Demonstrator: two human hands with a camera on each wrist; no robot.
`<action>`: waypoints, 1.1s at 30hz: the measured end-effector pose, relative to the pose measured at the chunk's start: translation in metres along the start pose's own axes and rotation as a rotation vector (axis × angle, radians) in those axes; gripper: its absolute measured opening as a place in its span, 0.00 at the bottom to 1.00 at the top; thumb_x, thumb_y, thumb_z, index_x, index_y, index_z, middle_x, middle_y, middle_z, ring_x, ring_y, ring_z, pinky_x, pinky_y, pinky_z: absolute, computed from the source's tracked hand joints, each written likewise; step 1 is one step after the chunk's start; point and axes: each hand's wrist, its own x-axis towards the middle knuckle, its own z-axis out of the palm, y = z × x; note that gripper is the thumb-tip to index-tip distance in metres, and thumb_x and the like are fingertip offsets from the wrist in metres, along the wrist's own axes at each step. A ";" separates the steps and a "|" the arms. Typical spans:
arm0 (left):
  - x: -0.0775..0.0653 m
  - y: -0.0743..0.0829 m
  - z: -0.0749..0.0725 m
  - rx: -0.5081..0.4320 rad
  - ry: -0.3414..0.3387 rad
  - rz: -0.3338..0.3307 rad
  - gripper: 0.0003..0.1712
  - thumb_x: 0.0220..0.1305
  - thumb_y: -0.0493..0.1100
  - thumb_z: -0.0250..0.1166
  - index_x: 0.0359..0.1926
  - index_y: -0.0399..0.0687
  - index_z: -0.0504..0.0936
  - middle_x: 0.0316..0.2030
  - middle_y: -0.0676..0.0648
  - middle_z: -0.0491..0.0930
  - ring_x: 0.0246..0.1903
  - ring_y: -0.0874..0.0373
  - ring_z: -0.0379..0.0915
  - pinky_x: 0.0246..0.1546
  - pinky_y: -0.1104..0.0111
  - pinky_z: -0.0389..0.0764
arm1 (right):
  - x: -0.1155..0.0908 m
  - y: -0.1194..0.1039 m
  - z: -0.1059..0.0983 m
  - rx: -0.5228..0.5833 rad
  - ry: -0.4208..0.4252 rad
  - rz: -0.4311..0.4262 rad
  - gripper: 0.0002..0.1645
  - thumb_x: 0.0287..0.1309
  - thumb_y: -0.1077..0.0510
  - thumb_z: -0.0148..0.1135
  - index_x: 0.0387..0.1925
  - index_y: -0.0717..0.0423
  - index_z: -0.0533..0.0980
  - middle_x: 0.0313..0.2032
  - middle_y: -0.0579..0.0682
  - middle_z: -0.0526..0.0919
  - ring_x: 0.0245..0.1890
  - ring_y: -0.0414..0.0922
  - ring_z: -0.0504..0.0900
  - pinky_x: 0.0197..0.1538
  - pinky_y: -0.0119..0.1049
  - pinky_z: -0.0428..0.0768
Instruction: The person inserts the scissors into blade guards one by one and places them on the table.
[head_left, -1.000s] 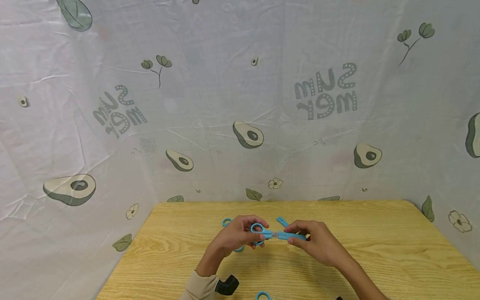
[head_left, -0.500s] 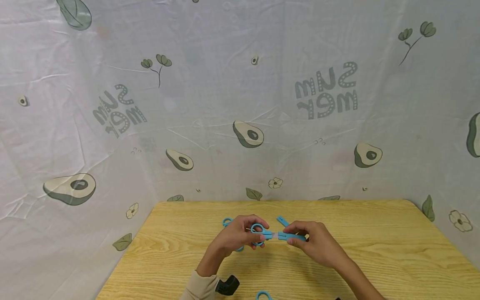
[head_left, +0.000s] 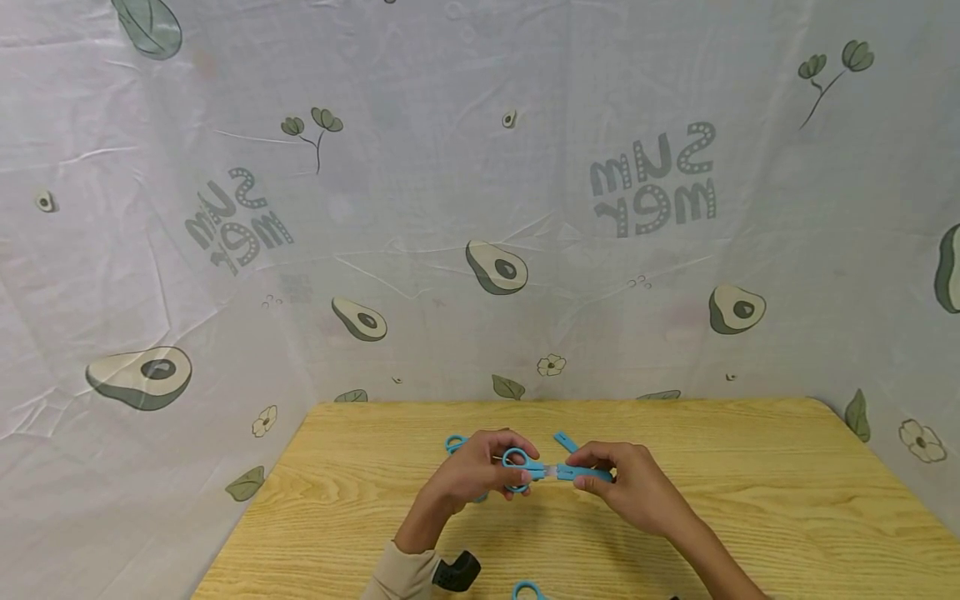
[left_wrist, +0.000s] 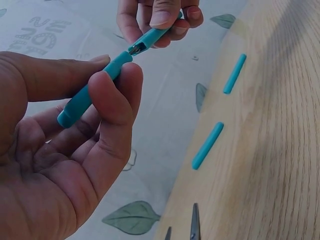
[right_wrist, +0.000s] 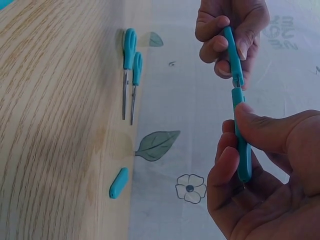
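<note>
Small blue-handled scissors (head_left: pixel 516 457) are held level above the table by my left hand (head_left: pixel 476 473), thumb and fingers pinching the handles. My right hand (head_left: pixel 637 490) grips a blue blade cover (head_left: pixel 590 473), lined up end to end with the scissors. A short stretch of metal blade (head_left: pixel 551 471) shows between handle and cover, so the tips are inside it. From the right wrist, the cover (right_wrist: pixel 242 145) lies between thumb and curled fingers. In the left wrist view, the scissors' handle (left_wrist: pixel 82 102) is seen edge-on.
On the wooden table (head_left: pixel 750 483), a blue cover (head_left: pixel 565 441) lies behind my right hand. More blue scissors (right_wrist: pixel 129 52) with bare blades lie behind my left hand, partly hidden in the head view. Another blue handle ring (head_left: pixel 528 591) shows at the front. A printed sheet (head_left: pixel 420 208) hangs behind.
</note>
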 end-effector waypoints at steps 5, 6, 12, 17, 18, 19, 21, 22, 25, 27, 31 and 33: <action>0.001 0.000 0.001 0.005 0.001 -0.001 0.15 0.72 0.30 0.68 0.58 0.37 0.85 0.35 0.52 0.83 0.36 0.54 0.89 0.33 0.69 0.84 | -0.001 -0.001 0.002 0.004 0.009 0.000 0.10 0.64 0.60 0.76 0.46 0.46 0.88 0.42 0.42 0.92 0.36 0.31 0.83 0.35 0.30 0.81; 0.001 0.000 0.001 0.005 0.001 -0.001 0.15 0.72 0.30 0.68 0.57 0.38 0.85 0.35 0.52 0.83 0.36 0.53 0.89 0.33 0.69 0.84 | -0.001 -0.001 0.003 0.007 0.010 -0.002 0.10 0.64 0.60 0.76 0.46 0.46 0.89 0.42 0.42 0.92 0.36 0.31 0.83 0.36 0.30 0.81; 0.002 0.000 0.002 0.011 -0.001 0.003 0.15 0.72 0.29 0.67 0.58 0.35 0.84 0.36 0.52 0.82 0.35 0.55 0.88 0.32 0.69 0.84 | -0.001 -0.001 0.003 0.010 0.008 -0.005 0.10 0.64 0.60 0.76 0.46 0.46 0.88 0.43 0.42 0.92 0.38 0.32 0.84 0.37 0.30 0.81; 0.003 -0.001 0.004 0.021 -0.001 0.004 0.15 0.72 0.29 0.67 0.58 0.33 0.84 0.35 0.53 0.83 0.34 0.57 0.88 0.32 0.69 0.84 | -0.001 -0.001 0.004 0.008 0.003 -0.008 0.10 0.64 0.60 0.76 0.46 0.46 0.88 0.42 0.41 0.91 0.37 0.32 0.84 0.37 0.30 0.81; 0.003 -0.001 0.004 0.023 0.000 0.004 0.15 0.72 0.29 0.67 0.58 0.33 0.84 0.35 0.53 0.83 0.34 0.55 0.88 0.32 0.69 0.84 | -0.001 -0.001 0.004 0.008 0.002 -0.008 0.10 0.64 0.60 0.76 0.46 0.46 0.88 0.42 0.41 0.91 0.37 0.32 0.84 0.36 0.30 0.81; 0.003 -0.001 0.004 0.025 0.001 0.005 0.15 0.72 0.29 0.67 0.57 0.34 0.84 0.35 0.52 0.83 0.34 0.54 0.88 0.32 0.69 0.85 | -0.001 -0.001 0.004 0.010 0.001 -0.008 0.10 0.64 0.60 0.76 0.46 0.46 0.88 0.42 0.41 0.91 0.37 0.32 0.84 0.36 0.30 0.81; 0.003 -0.001 0.004 0.027 0.005 0.005 0.14 0.72 0.29 0.67 0.56 0.36 0.85 0.35 0.52 0.83 0.35 0.52 0.89 0.32 0.68 0.85 | -0.001 -0.001 0.004 0.010 0.001 -0.008 0.10 0.64 0.59 0.76 0.46 0.46 0.88 0.42 0.41 0.91 0.37 0.32 0.84 0.36 0.30 0.81; 0.002 -0.002 0.004 0.026 0.006 0.004 0.14 0.72 0.28 0.67 0.56 0.37 0.85 0.35 0.52 0.83 0.35 0.51 0.89 0.32 0.68 0.85 | -0.001 -0.001 0.004 0.010 0.001 -0.008 0.10 0.64 0.59 0.76 0.46 0.46 0.88 0.42 0.41 0.92 0.37 0.33 0.84 0.37 0.30 0.81; 0.003 -0.002 0.004 0.019 0.006 0.002 0.14 0.72 0.28 0.67 0.55 0.38 0.85 0.35 0.51 0.83 0.35 0.53 0.89 0.32 0.68 0.84 | -0.001 -0.002 0.004 0.012 0.001 -0.003 0.10 0.64 0.59 0.76 0.46 0.46 0.88 0.42 0.41 0.92 0.38 0.33 0.85 0.38 0.30 0.82; 0.003 -0.002 0.004 0.015 0.004 0.001 0.13 0.72 0.28 0.68 0.55 0.38 0.85 0.35 0.51 0.83 0.34 0.55 0.88 0.32 0.69 0.84 | -0.001 -0.002 0.005 0.012 0.002 0.001 0.09 0.64 0.59 0.76 0.45 0.46 0.88 0.42 0.41 0.92 0.39 0.33 0.86 0.39 0.30 0.83; 0.003 -0.003 0.004 0.019 0.004 0.004 0.14 0.71 0.28 0.68 0.55 0.37 0.85 0.34 0.51 0.83 0.33 0.56 0.88 0.31 0.68 0.84 | -0.001 -0.003 0.005 0.015 0.002 0.005 0.09 0.64 0.59 0.76 0.45 0.46 0.88 0.42 0.41 0.91 0.39 0.34 0.86 0.40 0.30 0.83; 0.003 -0.004 0.004 0.026 0.005 0.006 0.14 0.71 0.28 0.68 0.56 0.36 0.85 0.34 0.52 0.83 0.33 0.56 0.87 0.31 0.68 0.84 | -0.002 -0.003 0.005 0.015 0.000 0.003 0.09 0.64 0.59 0.76 0.45 0.46 0.88 0.42 0.41 0.91 0.39 0.35 0.87 0.40 0.30 0.83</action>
